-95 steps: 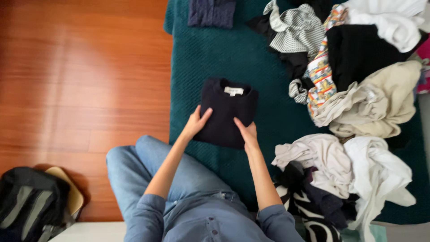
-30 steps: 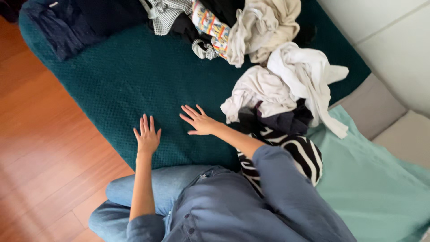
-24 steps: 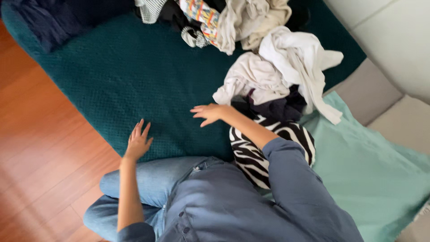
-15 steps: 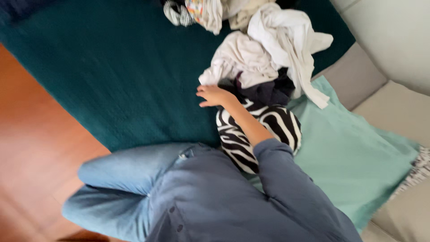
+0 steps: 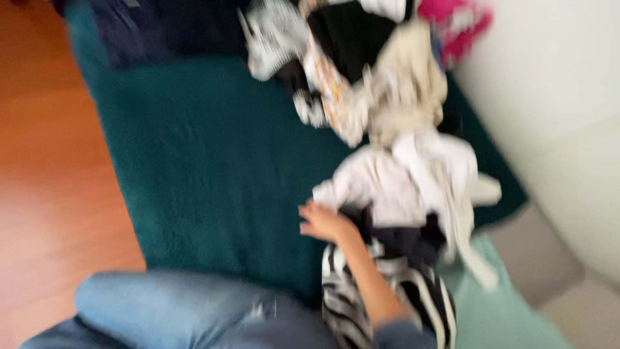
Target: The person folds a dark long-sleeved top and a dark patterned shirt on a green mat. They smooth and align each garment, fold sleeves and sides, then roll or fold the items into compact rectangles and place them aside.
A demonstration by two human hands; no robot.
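Right hand [image 5: 323, 222] at the near edge of the laundry heap, fingers loosely curled and resting against a dark garment [image 5: 403, 240]; too blurred to tell whether anything is pinched or merely touched. Forearm running down and to the right, lying across a black-and-white zebra-striped piece [image 5: 387, 304] at the bottom of the pile. Just above the hand, a pale cream garment [image 5: 374, 190] bunched up, touching a white garment [image 5: 445, 174] that trails down toward a mint-green sheet [image 5: 497, 317]. Further up, more crumpled clothes: beige, black, a colourful printed strip, a grey-and-white striped piece [image 5: 274, 39] and something pink [image 5: 455, 22] at the top right. All of it on a dark teal bedspread [image 5: 206, 168], with folded navy clothes [image 5: 148, 29] at the far corner. Wooden floor [image 5: 51, 174] to the left, blue-jeaned leg [image 5: 174, 310] at the bottom. Left hand out of sight.
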